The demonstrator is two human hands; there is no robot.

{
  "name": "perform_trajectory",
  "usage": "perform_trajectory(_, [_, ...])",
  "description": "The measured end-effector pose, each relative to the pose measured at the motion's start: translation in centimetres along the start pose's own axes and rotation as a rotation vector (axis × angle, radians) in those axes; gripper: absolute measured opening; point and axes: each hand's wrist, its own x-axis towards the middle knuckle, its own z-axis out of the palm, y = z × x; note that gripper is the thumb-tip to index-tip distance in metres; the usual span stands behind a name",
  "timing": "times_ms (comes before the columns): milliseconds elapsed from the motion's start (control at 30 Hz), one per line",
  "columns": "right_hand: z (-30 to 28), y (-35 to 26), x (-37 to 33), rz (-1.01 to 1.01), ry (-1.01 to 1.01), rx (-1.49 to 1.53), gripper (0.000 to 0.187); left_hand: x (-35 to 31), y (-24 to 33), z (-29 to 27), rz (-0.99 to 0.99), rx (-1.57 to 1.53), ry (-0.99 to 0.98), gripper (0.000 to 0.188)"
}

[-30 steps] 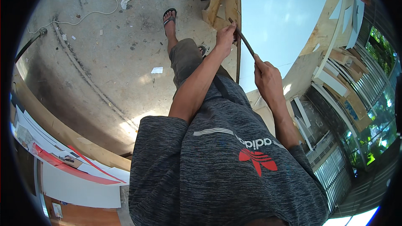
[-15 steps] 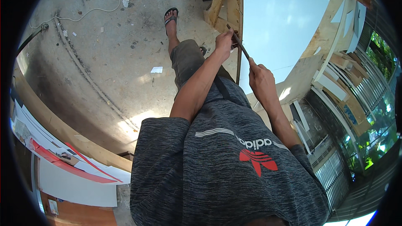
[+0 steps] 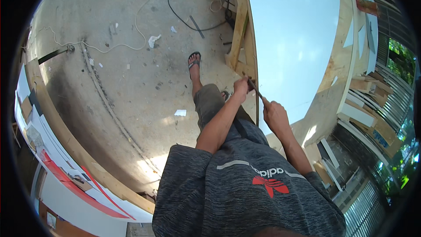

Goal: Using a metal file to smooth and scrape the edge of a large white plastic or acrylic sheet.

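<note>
Both my hands grip a slim dark bar that looks like a file (image 3: 256, 89), which slants across the left edge of a large white panel (image 3: 294, 39). My left hand (image 3: 241, 89) is closed round its far end, just beyond that edge, and hides the tip in part. Over the panel's near left part, my right hand (image 3: 275, 115) wraps round the near end, one finger lying along it. Whether the file touches the panel's edge is hard to make out. Below the edge shows a wooden support frame (image 3: 240, 30).
On the floor left of the panel lie a black cable (image 3: 171, 6), a pale cord (image 3: 139, 24) and paper scraps (image 3: 180, 112). A long wooden edge (image 3: 83, 158) with white and red sheets curves along the left. Board offcuts (image 3: 368, 114) are stacked at the right.
The view has shifted, so the scene sits lower in the picture. Against the panel, the file and both hands have slid a little to the left; the grip stays the same.
</note>
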Motion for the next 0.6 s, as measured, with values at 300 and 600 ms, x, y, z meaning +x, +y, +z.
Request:
perform_trajectory(300, [-0.4, -1.2, 1.1, -0.062, 0.435, 0.648, 0.030, -3.8, 2.9, -2.9, 0.760, 0.908, 0.297, 0.053])
perform_trajectory(600, [0.7, 0.3, 0.2, -0.089, 0.660, 0.829, 0.036, -8.2, 0.8, 3.3, 1.018, 0.898, 0.397, 0.043])
